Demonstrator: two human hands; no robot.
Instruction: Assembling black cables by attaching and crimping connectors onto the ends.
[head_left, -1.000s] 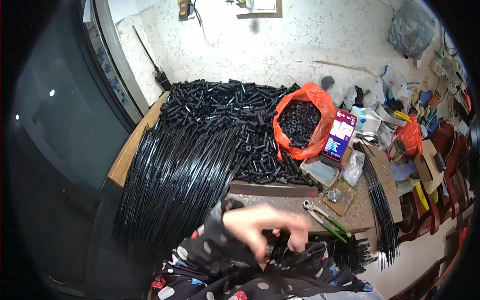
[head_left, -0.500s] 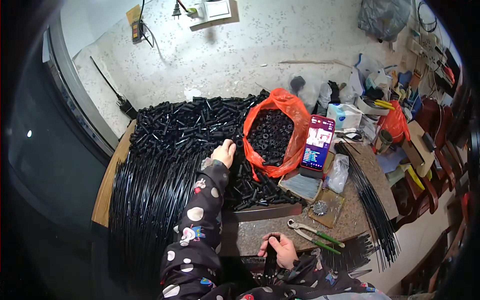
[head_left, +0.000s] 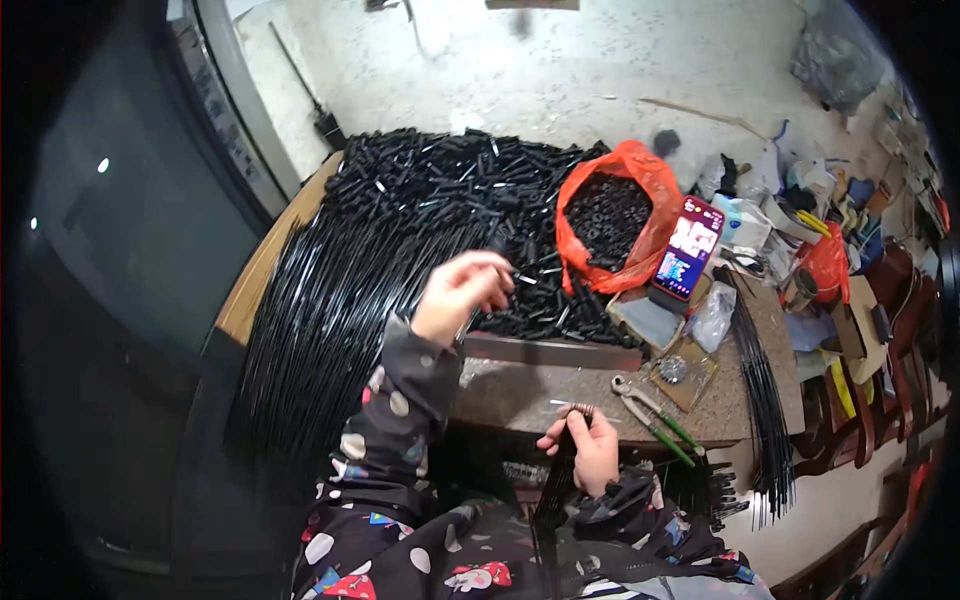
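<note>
The left hand (head_left: pixel 462 292) pinches a short black plastic tube (head_left: pixel 503 262) above the heap of black tubes (head_left: pixel 440 190). The right hand (head_left: pixel 588 447) grips a bundle of thin black rods (head_left: pixel 556 478) upright at the stone bench edge (head_left: pixel 520 392). A loosened grip could let rods slide floorward; the small tube could drop into the heap.

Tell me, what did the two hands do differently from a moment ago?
The left hand, which reached out to the heap of short black plastic tubes half a second ago, has drawn back and now pinches one small black tube. The right hand still grips the bundle of thin black rods near the bench edge. The orange plastic bag, phone and green-handled pliers lie as before.
</note>
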